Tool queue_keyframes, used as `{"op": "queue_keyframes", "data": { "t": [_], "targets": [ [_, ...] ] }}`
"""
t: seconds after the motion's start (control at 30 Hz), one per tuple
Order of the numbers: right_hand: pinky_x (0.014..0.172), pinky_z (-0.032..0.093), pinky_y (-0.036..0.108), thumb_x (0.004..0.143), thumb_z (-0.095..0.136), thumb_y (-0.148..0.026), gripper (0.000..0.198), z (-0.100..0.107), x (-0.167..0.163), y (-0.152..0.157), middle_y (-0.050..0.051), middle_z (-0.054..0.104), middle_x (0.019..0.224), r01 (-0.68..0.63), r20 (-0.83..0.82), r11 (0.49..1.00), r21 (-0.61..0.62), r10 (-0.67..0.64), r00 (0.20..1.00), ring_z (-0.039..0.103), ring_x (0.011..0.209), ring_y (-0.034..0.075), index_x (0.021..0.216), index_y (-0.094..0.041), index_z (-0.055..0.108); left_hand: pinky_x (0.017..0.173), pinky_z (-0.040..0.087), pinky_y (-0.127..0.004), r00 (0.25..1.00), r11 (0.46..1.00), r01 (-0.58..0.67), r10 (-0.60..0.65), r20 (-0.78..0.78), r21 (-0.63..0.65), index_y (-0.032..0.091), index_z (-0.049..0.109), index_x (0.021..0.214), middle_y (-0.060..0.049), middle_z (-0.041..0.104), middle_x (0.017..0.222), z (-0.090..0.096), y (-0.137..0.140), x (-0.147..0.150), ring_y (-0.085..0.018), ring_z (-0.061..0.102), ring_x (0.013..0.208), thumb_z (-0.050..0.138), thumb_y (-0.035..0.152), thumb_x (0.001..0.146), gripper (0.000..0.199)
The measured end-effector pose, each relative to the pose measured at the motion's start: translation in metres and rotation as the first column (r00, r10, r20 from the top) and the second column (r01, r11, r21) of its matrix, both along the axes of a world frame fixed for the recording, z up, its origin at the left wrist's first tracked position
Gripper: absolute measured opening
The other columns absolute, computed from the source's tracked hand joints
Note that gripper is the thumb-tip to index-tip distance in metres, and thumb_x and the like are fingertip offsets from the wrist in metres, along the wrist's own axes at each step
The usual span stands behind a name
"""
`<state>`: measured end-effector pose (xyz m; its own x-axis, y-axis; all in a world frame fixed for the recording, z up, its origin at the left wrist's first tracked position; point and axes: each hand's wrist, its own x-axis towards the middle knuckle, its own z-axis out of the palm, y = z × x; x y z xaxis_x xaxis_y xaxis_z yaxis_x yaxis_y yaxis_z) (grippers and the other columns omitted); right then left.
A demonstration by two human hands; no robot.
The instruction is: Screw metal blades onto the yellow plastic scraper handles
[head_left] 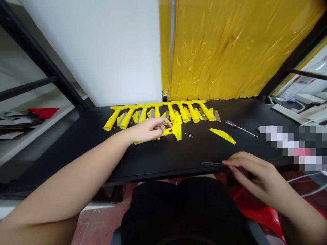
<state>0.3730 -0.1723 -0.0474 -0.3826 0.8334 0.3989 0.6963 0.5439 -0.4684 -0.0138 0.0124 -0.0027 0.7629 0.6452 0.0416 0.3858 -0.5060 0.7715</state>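
Observation:
My left hand (150, 130) is closed around the handle of a yellow plastic scraper (176, 128), whose wide head points right over the black table. My right hand (251, 170) pinches a thin metal blade (213, 163), seen nearly edge-on, above the table's front edge. Between the hands lie a few small screws and nuts (190, 136). A loose yellow cover plate (222, 135) with holes rests to their right. Behind my left hand several yellow scraper handles (184, 112) stand in a row, with metal blades (217, 115) and yellow plates among them.
A screwdriver (240, 128) with a clear and red handle lies on the black table (158, 163) at right. A white panel (102, 51) and yellow plastic sheeting (230, 51) rise behind. Black frame bars (63, 88) flank the table. Red plastic (265, 217) hangs below right.

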Motion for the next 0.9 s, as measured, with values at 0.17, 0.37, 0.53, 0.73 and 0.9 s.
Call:
{"op": "queue_keyframes", "data": {
  "t": [0.17,0.37,0.53,0.73,0.9],
  "targets": [
    [0.078,0.064,0.033,0.097,0.076,-0.036,0.036,0.017,-0.029,0.048,0.006,0.074,0.099,0.007,-0.477,0.974,-0.228,-0.118,0.871,0.075,0.086,0.021,0.13,-0.026,0.067,0.069,0.055,-0.029,1.0,1.0,0.013,-0.013,0.003,0.0,0.02,0.061,0.129,-0.001,0.067,0.088,0.001,0.0,-0.001,-0.014,0.067,0.074,0.062,0.026,0.095,0.034],
    [0.059,0.06,0.028,0.081,0.088,-0.041,0.032,0.049,-0.075,0.137,0.004,0.072,0.085,-0.253,-0.529,0.852,-0.459,-0.033,0.848,0.071,0.068,0.016,0.095,-0.019,0.069,0.067,0.047,-0.027,1.0,0.997,0.014,-0.013,-0.018,0.077,0.022,0.065,0.125,0.002,0.056,0.084,0.003,0.0,-0.002,-0.013,0.054,0.073,0.076,0.04,0.092,0.039],
    [0.058,0.058,0.027,0.08,0.088,-0.032,0.028,0.061,-0.094,0.186,0.002,0.069,0.069,-0.269,-0.469,0.823,-0.499,0.004,0.883,0.068,0.063,0.015,0.081,-0.02,0.063,0.065,0.048,-0.027,0.999,0.996,-0.027,0.029,-0.025,0.085,0.022,0.064,0.126,0.001,0.059,0.087,0.004,-0.001,-0.003,-0.013,0.056,0.072,0.075,0.04,0.092,0.041],
    [0.057,0.058,0.026,0.082,0.086,-0.033,0.028,0.048,-0.1,0.191,0.001,0.069,0.066,-0.361,-0.542,0.796,-0.486,0.049,0.839,0.068,0.06,0.013,0.084,-0.02,0.061,0.065,0.05,-0.027,0.993,0.976,-0.117,0.117,0.011,0.183,0.021,0.067,0.127,-0.004,0.068,0.101,0.002,0.002,-0.002,-0.012,0.058,0.073,0.077,0.04,0.091,0.042],
    [0.057,0.06,0.026,0.082,0.088,-0.037,0.032,0.043,-0.1,0.185,0.002,0.072,0.069,-0.372,-0.533,0.772,-0.516,0.051,0.845,0.069,0.06,0.013,0.085,-0.021,0.06,0.085,0.059,-0.034,0.992,0.97,-0.099,0.079,0.098,0.22,0.019,0.068,0.128,-0.008,0.074,0.109,0.003,0.005,0.005,-0.018,0.069,0.094,0.075,0.038,0.092,0.041]
  ]
}}
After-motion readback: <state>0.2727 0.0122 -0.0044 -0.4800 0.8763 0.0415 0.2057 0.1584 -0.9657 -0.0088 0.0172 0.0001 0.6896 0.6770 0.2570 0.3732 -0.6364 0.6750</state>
